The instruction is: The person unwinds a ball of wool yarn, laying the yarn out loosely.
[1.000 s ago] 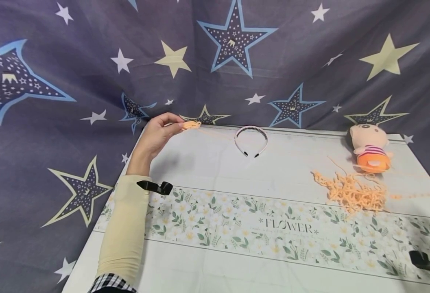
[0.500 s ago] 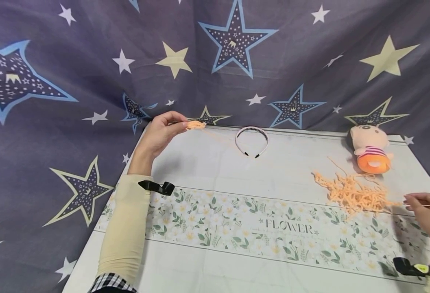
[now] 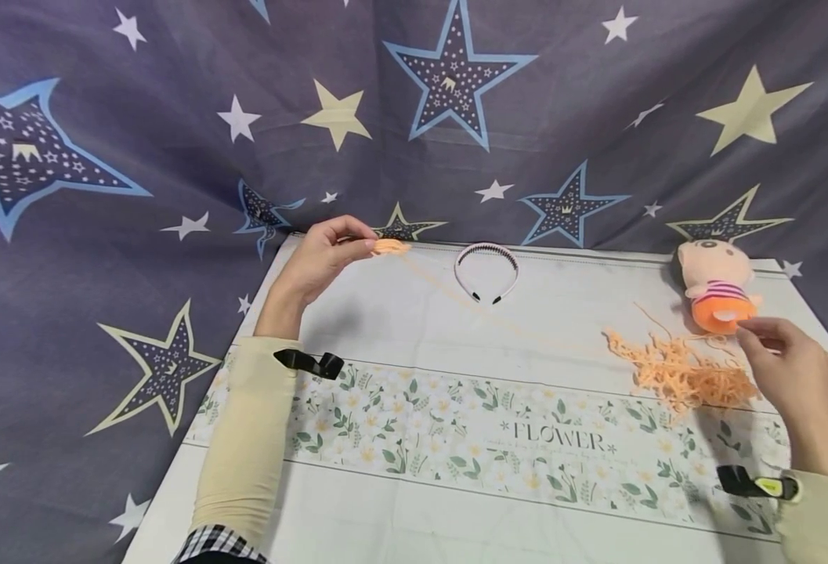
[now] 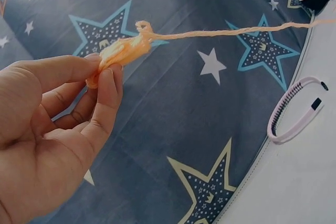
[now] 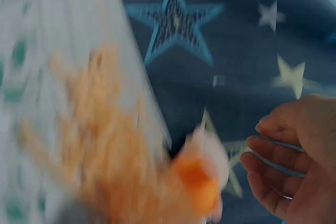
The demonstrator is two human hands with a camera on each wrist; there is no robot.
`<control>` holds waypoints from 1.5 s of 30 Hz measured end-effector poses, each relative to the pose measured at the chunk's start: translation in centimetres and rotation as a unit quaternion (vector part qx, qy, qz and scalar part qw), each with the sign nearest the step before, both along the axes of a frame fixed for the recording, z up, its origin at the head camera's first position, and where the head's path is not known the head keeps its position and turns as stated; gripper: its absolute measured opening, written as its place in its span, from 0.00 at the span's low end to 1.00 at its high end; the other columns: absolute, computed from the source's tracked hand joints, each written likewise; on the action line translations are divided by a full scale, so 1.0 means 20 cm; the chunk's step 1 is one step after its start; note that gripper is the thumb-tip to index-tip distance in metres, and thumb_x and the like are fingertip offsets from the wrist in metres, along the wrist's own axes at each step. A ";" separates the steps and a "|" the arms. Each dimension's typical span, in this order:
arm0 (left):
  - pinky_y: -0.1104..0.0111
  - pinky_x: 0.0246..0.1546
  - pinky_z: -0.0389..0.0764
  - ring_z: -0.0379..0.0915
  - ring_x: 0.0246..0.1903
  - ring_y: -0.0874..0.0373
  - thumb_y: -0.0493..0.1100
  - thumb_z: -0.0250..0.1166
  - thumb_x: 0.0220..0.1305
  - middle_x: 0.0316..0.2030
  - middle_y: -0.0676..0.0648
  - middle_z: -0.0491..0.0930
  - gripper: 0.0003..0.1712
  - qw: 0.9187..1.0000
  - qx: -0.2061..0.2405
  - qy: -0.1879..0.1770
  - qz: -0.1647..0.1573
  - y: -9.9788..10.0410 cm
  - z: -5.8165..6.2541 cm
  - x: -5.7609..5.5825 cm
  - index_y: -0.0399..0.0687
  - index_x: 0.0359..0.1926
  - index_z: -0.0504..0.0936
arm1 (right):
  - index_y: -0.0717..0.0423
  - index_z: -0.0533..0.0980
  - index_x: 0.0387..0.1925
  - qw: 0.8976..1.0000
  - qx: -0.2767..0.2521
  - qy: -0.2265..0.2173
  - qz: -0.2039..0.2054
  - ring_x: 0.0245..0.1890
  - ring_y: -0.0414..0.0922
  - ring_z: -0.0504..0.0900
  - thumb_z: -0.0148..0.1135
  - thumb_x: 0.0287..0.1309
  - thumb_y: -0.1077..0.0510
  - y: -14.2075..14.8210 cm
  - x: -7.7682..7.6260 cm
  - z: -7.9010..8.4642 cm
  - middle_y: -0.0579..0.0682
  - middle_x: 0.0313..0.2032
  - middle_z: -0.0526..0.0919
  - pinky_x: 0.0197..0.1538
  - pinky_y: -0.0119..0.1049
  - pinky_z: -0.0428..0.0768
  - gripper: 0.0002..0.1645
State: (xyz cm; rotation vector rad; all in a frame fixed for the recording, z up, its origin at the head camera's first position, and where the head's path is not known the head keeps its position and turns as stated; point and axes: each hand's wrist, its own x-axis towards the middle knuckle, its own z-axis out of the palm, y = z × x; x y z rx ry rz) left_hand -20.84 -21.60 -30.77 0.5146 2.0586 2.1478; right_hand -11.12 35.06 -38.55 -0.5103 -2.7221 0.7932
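My left hand (image 3: 322,258) pinches a small orange bundle of yarn (image 4: 126,52) between thumb and fingertips, raised near the table's back left corner. From the bundle a strand (image 4: 220,33) runs rightward, faintly seen crossing above the table. At the right, a loose orange heap of yarn (image 3: 696,380) lies on the tablecloth. Above and just right of that heap is my right hand (image 3: 797,376), fingers loosely curled; in the right wrist view nothing shows between them. That view is blurred. A plush doll (image 3: 717,270) in orange bottoms lies behind the heap, close to my right fingertips.
A pale pink headband (image 3: 457,276) with black tips lies near the table's back edge. The white tablecloth (image 3: 399,313) carries a floral printed band. Dark star-patterned fabric (image 3: 414,172) hangs behind and to the left.
My right hand has come in from the right edge and moved up and left, letting go of the yarn it pinched. My left hand has shifted slightly right with its yarn bundle.
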 end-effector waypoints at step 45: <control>0.64 0.57 0.77 0.76 0.42 0.57 0.36 0.61 0.66 0.40 0.49 0.77 0.02 0.999 -0.018 -0.031 0.003 0.16 -0.05 -0.03 0.43 0.38 0.80 | 0.66 0.80 0.37 0.866 -0.261 0.143 0.402 0.28 0.39 0.81 0.59 0.63 0.64 -1.27 -0.22 0.21 0.60 0.30 0.83 0.29 0.25 0.77 0.07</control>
